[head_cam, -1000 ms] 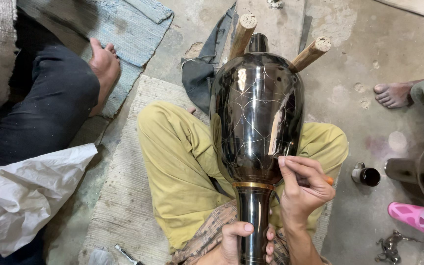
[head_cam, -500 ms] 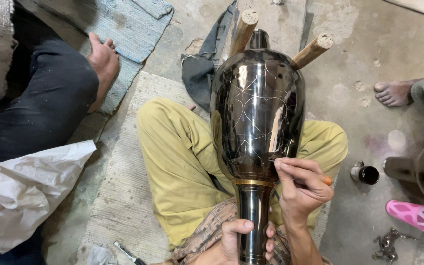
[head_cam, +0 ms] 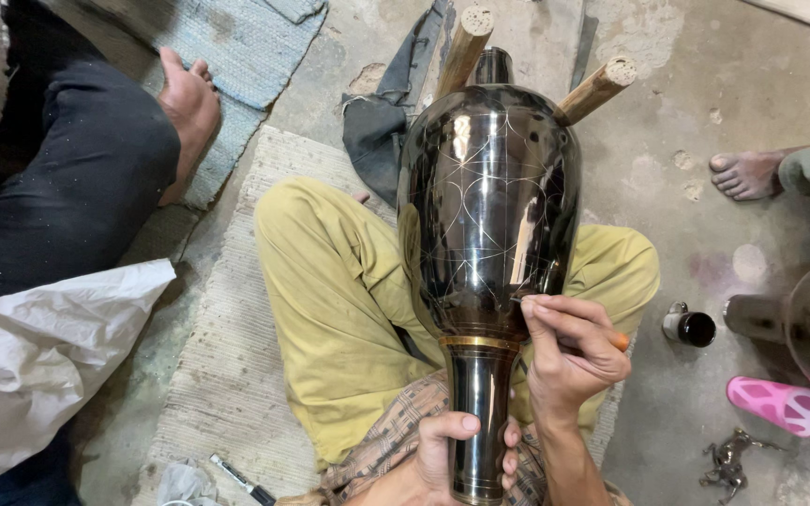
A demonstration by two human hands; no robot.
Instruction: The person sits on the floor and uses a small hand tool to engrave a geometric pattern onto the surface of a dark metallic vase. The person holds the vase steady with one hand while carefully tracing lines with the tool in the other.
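Observation:
A large dark polished metal vase (head_cam: pixel 489 206) with thin engraved line patterns lies across my lap, its far end resting on two wooden sticks (head_cam: pixel 466 47). My left hand (head_cam: pixel 452 450) grips the vase's narrow neck below a brass-coloured band. My right hand (head_cam: pixel 569 361) is closed on a small orange-ended tool, its fingertips pressed against the lower right of the vase's body. My legs in olive-yellow trousers (head_cam: pixel 330 300) are crossed under the vase.
A person in dark trousers (head_cam: pixel 77 178) sits at the left with a bare foot (head_cam: pixel 189 103) on a blue mat. Another bare foot (head_cam: pixel 747 173) is at the right. A small dark cup (head_cam: pixel 691 328), pink sandal (head_cam: pixel 780 405), white sack (head_cam: pixel 39 356) and pen (head_cam: pixel 241 480) lie around.
My right hand has shifted slightly along the vase's lower right side with the tool. The left hand's grip on the neck is unchanged.

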